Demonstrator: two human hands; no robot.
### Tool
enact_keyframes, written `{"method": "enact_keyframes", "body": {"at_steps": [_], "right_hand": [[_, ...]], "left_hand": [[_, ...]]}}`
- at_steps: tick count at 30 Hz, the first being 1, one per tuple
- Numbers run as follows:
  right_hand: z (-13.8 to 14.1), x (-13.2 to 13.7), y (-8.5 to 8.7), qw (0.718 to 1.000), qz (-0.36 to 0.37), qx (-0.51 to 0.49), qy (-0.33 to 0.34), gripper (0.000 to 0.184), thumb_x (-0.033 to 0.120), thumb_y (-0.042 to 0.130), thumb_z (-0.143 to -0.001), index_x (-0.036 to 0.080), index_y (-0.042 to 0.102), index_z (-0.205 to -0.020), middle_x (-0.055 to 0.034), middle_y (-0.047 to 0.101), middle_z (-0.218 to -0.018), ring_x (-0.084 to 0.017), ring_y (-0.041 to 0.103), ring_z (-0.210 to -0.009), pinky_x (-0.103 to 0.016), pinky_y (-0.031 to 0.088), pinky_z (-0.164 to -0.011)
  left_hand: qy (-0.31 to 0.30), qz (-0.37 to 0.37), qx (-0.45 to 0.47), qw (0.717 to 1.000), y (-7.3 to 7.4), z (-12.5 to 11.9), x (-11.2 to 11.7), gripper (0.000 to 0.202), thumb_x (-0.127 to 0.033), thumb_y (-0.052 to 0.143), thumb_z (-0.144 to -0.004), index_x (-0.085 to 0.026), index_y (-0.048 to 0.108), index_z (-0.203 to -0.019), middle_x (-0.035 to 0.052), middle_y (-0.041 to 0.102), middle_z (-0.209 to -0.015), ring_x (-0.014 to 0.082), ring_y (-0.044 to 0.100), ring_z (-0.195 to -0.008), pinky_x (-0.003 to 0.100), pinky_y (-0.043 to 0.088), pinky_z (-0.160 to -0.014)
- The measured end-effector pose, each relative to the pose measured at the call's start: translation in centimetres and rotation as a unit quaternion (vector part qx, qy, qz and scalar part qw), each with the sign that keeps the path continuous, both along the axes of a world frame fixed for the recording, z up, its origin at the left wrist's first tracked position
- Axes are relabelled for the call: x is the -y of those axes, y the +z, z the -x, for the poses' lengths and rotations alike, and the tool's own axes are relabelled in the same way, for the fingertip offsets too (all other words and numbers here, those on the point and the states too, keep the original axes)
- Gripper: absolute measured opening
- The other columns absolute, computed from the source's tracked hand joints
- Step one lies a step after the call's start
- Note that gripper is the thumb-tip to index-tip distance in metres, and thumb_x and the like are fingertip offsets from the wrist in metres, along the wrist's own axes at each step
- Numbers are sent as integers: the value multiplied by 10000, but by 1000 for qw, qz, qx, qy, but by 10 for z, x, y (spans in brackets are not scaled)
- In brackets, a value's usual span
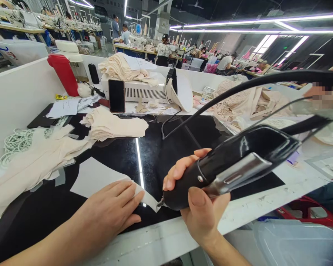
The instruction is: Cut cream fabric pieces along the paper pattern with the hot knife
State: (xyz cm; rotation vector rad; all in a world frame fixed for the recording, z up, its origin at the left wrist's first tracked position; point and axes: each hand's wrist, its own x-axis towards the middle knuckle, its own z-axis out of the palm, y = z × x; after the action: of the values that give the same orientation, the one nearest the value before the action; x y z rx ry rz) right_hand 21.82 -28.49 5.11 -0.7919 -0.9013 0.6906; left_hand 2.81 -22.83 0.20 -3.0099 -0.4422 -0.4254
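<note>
My left hand [111,207] lies flat on a pale cut piece of fabric [94,177], fingers stretched out and pressing it to the shiny black work surface [155,159]. My right hand [202,210] is wrapped round a black hand-held glue gun [233,159] with a silver lever along its side. Its narrow metal nozzle meets the pointed right end of the fabric piece, close to the table's front edge. Whether any glue is coming out is too small to tell. A thick black cable [238,85] trails from the glue gun's rear.
Cream fabric pieces are stacked at the centre [113,125] and left [39,162], beside coiled pale cord [19,144]. Behind stand a phone [117,96], a white vented box [144,92], a visor [180,90] and a red container [63,74]. Other people work at tables beyond.
</note>
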Motion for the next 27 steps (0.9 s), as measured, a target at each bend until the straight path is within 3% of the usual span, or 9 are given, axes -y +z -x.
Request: {"method": "enact_keyframes", "body": {"at_steps": [3,8,16,21,24,27], "right_hand": [[0,0,0,1000,-14,-2,-1,487,438,831,-837,306,505,-1173,-9,644,-866,-157,647,-618,-300,595,-499],[0,-1,1,999,-40,-9,1,450,402,843,-838,282,548,-1156,27,628,-801,-123,609,-574,-267,572,-497],[0,-1,1,999,-37,-1,1,452,418,832,-847,278,543,-1166,26,623,-808,-121,603,-569,-259,557,-484],[0,-1,2,999,-37,6,-8,457,429,829,-847,283,536,-1165,29,613,-802,-121,597,-558,-258,556,-477],[0,1,1,999,-33,7,7,439,408,805,-872,295,517,-1183,25,616,-830,-125,605,-559,-273,561,-481],[-1,2,-1,999,-33,8,20,426,384,790,-887,295,518,-1202,24,629,-828,-116,591,-527,-264,528,-475]], "left_hand": [[-3,7,18,1000,4,0,-1,395,-429,406,-1116,-146,657,-1227,94,696,-1090,258,648,-1033,411,484,-978],[-11,-23,62,998,1,2,-2,409,-392,342,-1134,-135,640,-1243,97,661,-1277,245,590,-1226,368,438,-1096],[-11,33,-9,999,-3,3,-2,406,-374,307,-1132,-132,618,-1229,99,655,-1137,264,630,-1050,386,551,-870],[2,87,-32,996,-1,2,3,334,-379,537,-1070,-176,577,-1331,88,635,-1133,256,612,-1013,380,548,-872],[4,64,-43,997,-1,-1,8,535,-393,711,-967,-169,533,-1419,117,636,-1158,305,607,-1051,438,545,-898],[-1,14,-30,999,-3,-4,14,587,-477,745,-932,-165,568,-1397,139,649,-1154,334,603,-1079,475,529,-927]]}}
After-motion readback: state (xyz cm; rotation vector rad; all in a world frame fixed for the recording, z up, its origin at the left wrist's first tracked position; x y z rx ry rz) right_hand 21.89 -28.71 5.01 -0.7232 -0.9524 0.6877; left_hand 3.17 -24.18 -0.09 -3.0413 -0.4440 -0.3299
